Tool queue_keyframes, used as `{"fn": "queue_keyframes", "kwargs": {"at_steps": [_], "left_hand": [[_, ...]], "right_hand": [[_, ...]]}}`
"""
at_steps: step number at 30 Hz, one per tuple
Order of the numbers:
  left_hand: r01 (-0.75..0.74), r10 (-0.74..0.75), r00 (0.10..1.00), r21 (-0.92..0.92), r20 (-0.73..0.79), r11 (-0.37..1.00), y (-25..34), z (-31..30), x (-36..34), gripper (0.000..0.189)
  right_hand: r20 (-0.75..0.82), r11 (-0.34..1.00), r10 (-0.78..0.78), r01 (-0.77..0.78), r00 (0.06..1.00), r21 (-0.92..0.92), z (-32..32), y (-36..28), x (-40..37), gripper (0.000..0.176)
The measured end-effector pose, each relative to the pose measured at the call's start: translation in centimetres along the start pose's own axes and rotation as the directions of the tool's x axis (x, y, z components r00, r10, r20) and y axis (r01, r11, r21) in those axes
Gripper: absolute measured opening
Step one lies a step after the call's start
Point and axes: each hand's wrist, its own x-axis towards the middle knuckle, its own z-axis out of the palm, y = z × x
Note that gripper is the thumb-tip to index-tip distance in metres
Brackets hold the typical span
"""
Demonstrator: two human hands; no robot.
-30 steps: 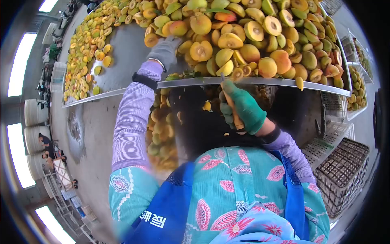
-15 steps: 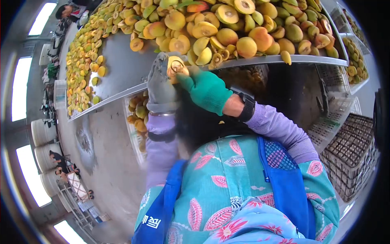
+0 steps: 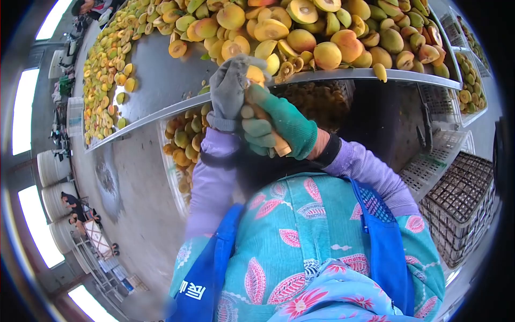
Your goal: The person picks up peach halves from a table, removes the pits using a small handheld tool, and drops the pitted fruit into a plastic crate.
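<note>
My left hand [image 3: 230,88], in a grey glove, is closed around a yellow-orange fruit piece [image 3: 255,75] at the metal table's front edge. Just right of it, my right hand [image 3: 279,123], in a green glove with greyish fingertips, wraps round a tan handle [image 3: 281,144] whose end sticks out below the fist. The tool's working end is hidden at the fruit. Behind both hands lies a heap of halved and whole fruit [image 3: 300,40].
The metal table's rim [image 3: 161,114] runs across in front. Below it stands a crate of fruit [image 3: 182,142]. Stacked dark crates [image 3: 461,188] and a white crate [image 3: 434,166] are at right. A person [image 3: 72,204] is far left.
My right hand has turned, so its fingers and the tan handle now show. My left hand has shifted slightly right and up, and its fingers now cover more of the fruit.
</note>
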Motion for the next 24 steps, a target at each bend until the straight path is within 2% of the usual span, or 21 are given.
{"fn": "queue_keyframes", "kwargs": {"at_steps": [1,3,4,6,7,8,9,10,11,12,13,14,15,16,17,18,19,20,22,23,24], "left_hand": [[-0.129,0.128,0.991,0.004,0.04,0.992,-0.7,0.0,0.2,0.034],[-0.001,-0.009,0.998,-0.163,-0.059,0.987,-0.2,0.6,-0.6,0.039],[0.003,-0.035,0.983,-0.176,-0.178,0.984,0.2,0.6,-1.9,0.038],[0.0,-0.084,0.909,-0.202,-0.408,0.979,1.0,0.5,-4.4,0.037],[-0.022,0.021,0.859,0.004,-0.511,1.0,-1.5,-2.4,-6.2,0.035],[0.028,0.201,0.834,0.404,-0.514,0.914,-1.7,-4.3,-8.0,0.04],[0.138,0.375,0.78,0.723,-0.501,0.677,-1.9,-6.3,-9.8,0.05],[0.258,0.432,0.892,0.936,-0.136,-0.238,-0.6,-8.3,-12.5,0.05],[0.403,0.294,0.887,0.908,-0.356,-0.118,-6.4,-13.9,-16.5,0.042],[0.561,0.136,0.823,0.826,-0.551,-0.054,-12.1,-19.4,-20.5,0.035],[0.479,-0.331,0.737,0.801,-0.59,-0.36,-16.4,-23.4,-23.5,0.037],[0.253,-0.064,0.955,0.908,-0.29,-0.334,-22.5,-29.8,-28.1,0.033],[0.534,-0.392,0.678,0.783,-0.622,-0.319,-11.5,-21.6,-21.5,0.03],[0.649,-0.262,0.702,0.747,-0.662,-0.146,-6.3,-18.6,-17.6,0.032],[0.655,-0.152,0.752,0.753,-0.641,0.064,-2.8,-16.4,-13.6,0.033],[0.597,-0.039,0.791,0.757,-0.61,0.267,0.7,-14.1,-9.7,0.034],[0.421,0.077,0.86,0.785,-0.505,0.454,2.7,-12.0,-6.4,0.035],[0.003,0.373,0.921,0.962,-0.11,0.275,2.2,-11.3,-2.2,0.035],[-0.424,0.421,0.832,0.904,0.361,0.063,1.3,-7.8,4.9,0.034],[-0.445,0.271,0.878,0.882,0.395,0.153,1.0,-5.7,6.7,0.033],[-0.428,0.173,0.895,0.901,0.41,0.077,0.6,-5.3,7.6,0.036]], "right_hand": [[0.103,0.993,0.007,-0.019,0.995,0.116,-0.1,0.0,-0.2,0.038],[0.327,0.935,0.027,-0.139,0.945,0.327,-0.5,0.1,-0.1,0.039],[0.386,0.94,0.035,-0.162,0.922,0.301,-0.8,0.0,-0.1,0.038],[0.295,0.959,0.057,-0.134,0.954,0.248,1.0,0.5,-1.2,0.037],[0.283,0.968,0.045,-0.112,0.958,0.224,0.9,0.3,-1.4,0.033],[0.267,0.977,0.022,-0.078,0.963,0.199,0.2,0.0,-1.4,0.03],[0.241,0.987,-0.01,-0.029,0.971,0.158,-0.6,-0.4,-1.5,0.028],[0.184,0.994,-0.05,0.031,0.982,0.106,-1.2,-0.8,-1.6,0.027],[0.027,0.996,-0.084,0.083,0.996,0.013,-1.4,-1.4,-1.8,0.038],[-0.074,0.99,-0.128,0.123,0.989,-0.067,-1.5,-2.0,-1.7,0.037],[-0.177,0.978,-0.173,0.148,0.969,-0.147,-1.8,-2.4,-1.7,0.037],[-0.272,0.959,-0.225,0.164,0.936,-0.229,-2.0,-2.9,-1.6,0.037],[-0.283,0.963,-0.244,0.196,0.928,-0.188,-2.4,-3.9,-1.3,0.037],[-0.309,0.972,-0.228,0.195,0.923,-0.134,-2.8,-3.9,-1.5,0.037],[-0.334,0.98,-0.201,0.185,0.921,-0.08,-3.2,-3.7,-1.6,0.037],[-0.322,0.985,-0.173,0.157,0.931,-0.073,-3.0,-3.7,-1.5,0.036],[-0.309,0.984,-0.173,0.156,0.935,-0.081,-3.3,-3.4,-1.0,0.034],[-0.3,0.983,-0.184,0.177,0.936,-0.05,-3.2,-3.1,-0.8,0.033],[-0.335,0.968,-0.251,0.235,0.908,-0.089,-2.4,-3.0,-0.5,0.032],[-0.382,0.954,-0.299,0.259,0.874,-0.154,-1.7,-3.0,-0.6,0.033],[-0.424,0.936,-0.346,0.276,0.837,-0.218,-1.3,-3.0,-0.8,0.033]]}}
